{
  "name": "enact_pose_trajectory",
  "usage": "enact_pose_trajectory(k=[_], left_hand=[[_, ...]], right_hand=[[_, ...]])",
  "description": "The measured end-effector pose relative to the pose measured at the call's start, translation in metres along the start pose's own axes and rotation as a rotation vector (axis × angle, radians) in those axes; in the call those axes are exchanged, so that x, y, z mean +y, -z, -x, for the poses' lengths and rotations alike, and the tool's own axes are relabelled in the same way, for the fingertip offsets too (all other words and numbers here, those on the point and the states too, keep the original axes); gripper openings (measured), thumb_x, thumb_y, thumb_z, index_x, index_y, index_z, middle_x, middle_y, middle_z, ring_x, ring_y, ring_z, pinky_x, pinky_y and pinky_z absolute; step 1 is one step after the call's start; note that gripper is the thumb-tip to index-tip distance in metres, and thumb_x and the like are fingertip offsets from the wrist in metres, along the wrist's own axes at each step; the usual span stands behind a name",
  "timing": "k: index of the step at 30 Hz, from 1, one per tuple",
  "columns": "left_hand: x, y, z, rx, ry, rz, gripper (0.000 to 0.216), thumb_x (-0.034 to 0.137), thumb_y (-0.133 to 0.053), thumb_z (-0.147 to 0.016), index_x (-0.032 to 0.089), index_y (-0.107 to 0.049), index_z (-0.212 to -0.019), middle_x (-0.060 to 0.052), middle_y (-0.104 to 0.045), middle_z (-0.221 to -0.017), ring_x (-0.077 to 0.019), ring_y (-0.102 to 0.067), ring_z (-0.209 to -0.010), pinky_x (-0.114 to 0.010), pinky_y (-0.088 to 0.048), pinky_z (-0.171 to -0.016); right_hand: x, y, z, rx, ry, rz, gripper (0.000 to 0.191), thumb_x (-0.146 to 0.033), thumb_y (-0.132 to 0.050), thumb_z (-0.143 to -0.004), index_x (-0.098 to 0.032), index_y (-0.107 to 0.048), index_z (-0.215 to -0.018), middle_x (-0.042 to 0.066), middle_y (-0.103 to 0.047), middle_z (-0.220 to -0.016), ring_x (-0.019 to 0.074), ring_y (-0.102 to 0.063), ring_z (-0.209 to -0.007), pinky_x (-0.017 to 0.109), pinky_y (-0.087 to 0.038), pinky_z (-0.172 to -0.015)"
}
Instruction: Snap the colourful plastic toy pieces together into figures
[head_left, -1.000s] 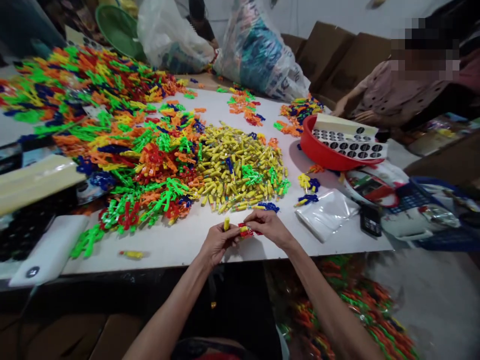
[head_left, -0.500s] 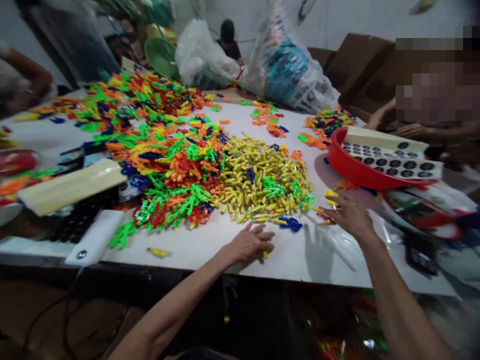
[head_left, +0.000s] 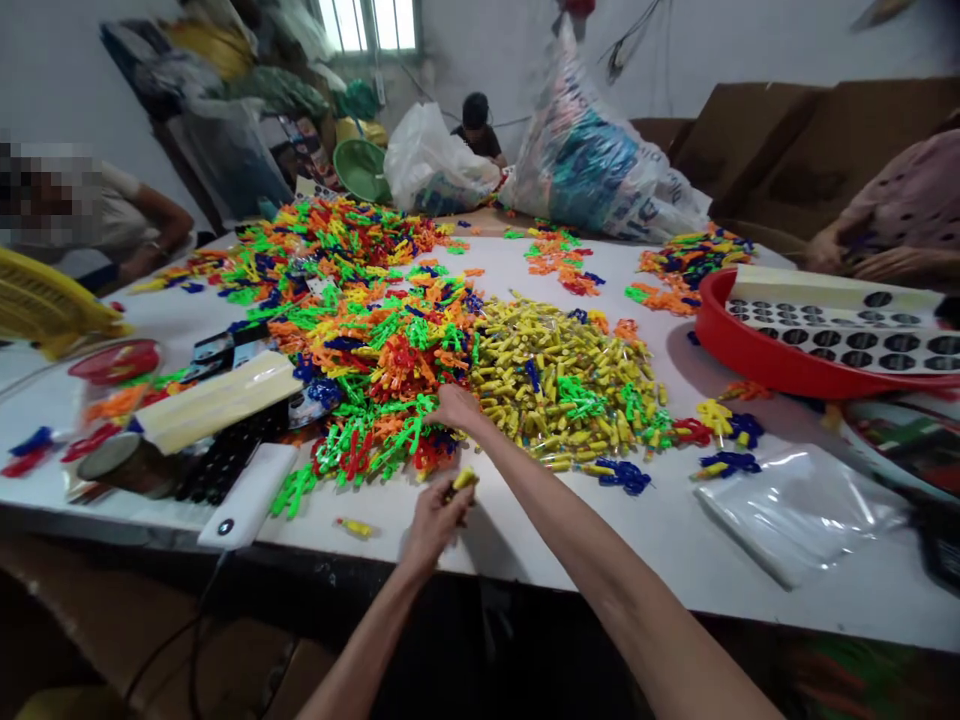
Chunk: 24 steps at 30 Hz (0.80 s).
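My left hand (head_left: pixel 437 522) is closed near the table's front edge, with a small yellow tube (head_left: pixel 465 478) between thumb and fingers. Farther in, my right hand (head_left: pixel 456 408) reaches across to the left, its fingertips pinched on a green plastic figure (head_left: pixel 420 415) at the edge of a multicoloured heap. That heap of plastic figures (head_left: pixel 405 355) is orange, green, red, blue and yellow. Right beside it lies a pile of yellow tubes (head_left: pixel 555 375). A single yellow tube (head_left: pixel 354 527) rests apart, left of my left hand.
A red tray (head_left: pixel 795 355) with sheets of round black stickers stands at right, near clear plastic bags (head_left: pixel 802 505). On the left are a white device (head_left: pixel 247 497) with a cable, a cream strip (head_left: pixel 217 400) and a can (head_left: pixel 127 463). Other people sit around the table; big sacks stand behind.
My right hand has moved left, from the small figures by the clear bags to the multicoloured heap. My left hand has drawn left and closed around a yellow tube. The view has shifted.
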<state>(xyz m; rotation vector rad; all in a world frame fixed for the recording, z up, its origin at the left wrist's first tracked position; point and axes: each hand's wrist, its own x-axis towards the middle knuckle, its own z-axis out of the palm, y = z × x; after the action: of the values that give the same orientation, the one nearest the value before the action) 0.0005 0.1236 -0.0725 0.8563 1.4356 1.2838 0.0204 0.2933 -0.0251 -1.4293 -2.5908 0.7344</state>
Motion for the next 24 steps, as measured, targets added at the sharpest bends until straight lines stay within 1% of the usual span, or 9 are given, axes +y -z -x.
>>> enact_pose_trajectory(k=[2,5,7,9,12,15,18,21,24], left_hand=[[0.008,0.012,0.001,0.016,0.137,0.227,0.031,0.041,-0.073,-0.064,0.014,-0.061,-0.072,0.003,-0.051,-0.053,-0.0049,-0.04,-0.043,-0.017,-0.028,-0.041],[0.011,0.019,-0.001,-0.022,0.217,0.429,0.033,0.034,-0.078,-0.059,0.011,-0.063,-0.077,0.001,-0.055,-0.057,-0.0032,-0.044,-0.046,-0.014,-0.03,-0.041],[0.008,0.018,-0.002,-0.038,0.233,0.487,0.034,0.029,-0.08,-0.057,0.011,-0.063,-0.081,-0.001,-0.059,-0.063,-0.0033,-0.046,-0.048,-0.014,-0.032,-0.041],[0.006,0.014,-0.003,-0.009,0.239,0.529,0.036,0.026,-0.08,-0.056,0.012,-0.062,-0.082,-0.003,-0.063,-0.07,-0.004,-0.049,-0.05,-0.014,-0.036,-0.043],[0.005,0.012,-0.002,0.068,0.243,0.552,0.038,0.027,-0.081,-0.055,0.013,-0.059,-0.082,-0.004,-0.065,-0.075,-0.0047,-0.052,-0.051,-0.014,-0.038,-0.042],[0.006,0.013,0.001,0.118,0.257,0.53,0.041,0.031,-0.081,-0.055,0.014,-0.057,-0.083,-0.002,-0.065,-0.072,-0.0042,-0.051,-0.047,-0.013,-0.036,-0.039],[0.007,0.015,0.005,0.128,0.26,0.516,0.042,0.031,-0.081,-0.055,0.015,-0.057,-0.086,-0.002,-0.065,-0.073,-0.0038,-0.051,-0.046,-0.013,-0.034,-0.038],[0.008,0.017,0.006,0.108,0.264,0.554,0.042,0.025,-0.081,-0.055,0.014,-0.056,-0.086,-0.004,-0.067,-0.081,-0.0037,-0.053,-0.048,-0.013,-0.037,-0.04],[0.007,0.018,0.007,0.085,0.279,0.623,0.039,0.02,-0.081,-0.055,0.013,-0.056,-0.085,-0.006,-0.068,-0.085,-0.0042,-0.054,-0.052,-0.013,-0.04,-0.043]], right_hand=[[0.014,-0.003,0.004,0.019,-0.026,-0.098,0.031,-0.042,-0.071,-0.062,-0.014,-0.065,-0.075,0.009,-0.066,-0.08,0.0221,-0.06,-0.074,0.027,-0.04,-0.06],[0.041,-0.007,0.024,0.098,-0.035,-0.3,0.02,-0.035,-0.063,-0.068,-0.015,-0.064,-0.072,0.002,-0.064,-0.069,0.0161,-0.058,-0.066,0.023,-0.038,-0.056],[0.056,-0.008,0.039,0.176,-0.061,-0.296,0.019,-0.033,-0.061,-0.069,-0.015,-0.063,-0.074,0.002,-0.064,-0.073,0.0155,-0.057,-0.068,0.023,-0.037,-0.056],[0.063,-0.008,0.048,0.234,-0.093,-0.22,0.024,-0.037,-0.062,-0.068,-0.016,-0.063,-0.079,0.005,-0.065,-0.082,0.0167,-0.057,-0.073,0.024,-0.038,-0.059],[0.058,-0.005,0.049,0.206,-0.116,-0.127,0.034,-0.048,-0.059,-0.072,-0.016,-0.062,-0.085,0.008,-0.066,-0.088,0.0198,-0.059,-0.078,0.026,-0.039,-0.063],[0.043,-0.002,0.039,0.167,-0.145,-0.005,0.049,-0.057,-0.058,-0.071,-0.013,-0.06,-0.093,0.017,-0.064,-0.096,0.0273,-0.06,-0.087,0.031,-0.041,-0.067],[0.031,-0.002,0.029,0.163,-0.169,-0.017,0.059,-0.052,-0.067,-0.066,-0.01,-0.054,-0.106,0.021,-0.062,-0.103,0.0308,-0.059,-0.094,0.034,-0.042,-0.072],[0.033,-0.005,0.027,0.204,-0.247,-0.269,0.048,-0.039,-0.071,-0.063,-0.013,-0.055,-0.1,0.015,-0.065,-0.095,0.026,-0.06,-0.086,0.031,-0.043,-0.067],[0.049,-0.008,0.038,0.266,-0.225,-0.751,0.037,-0.041,-0.071,-0.06,-0.015,-0.057,-0.082,0.005,-0.064,-0.075,0.0176,-0.058,-0.066,0.026,-0.041,-0.055]])
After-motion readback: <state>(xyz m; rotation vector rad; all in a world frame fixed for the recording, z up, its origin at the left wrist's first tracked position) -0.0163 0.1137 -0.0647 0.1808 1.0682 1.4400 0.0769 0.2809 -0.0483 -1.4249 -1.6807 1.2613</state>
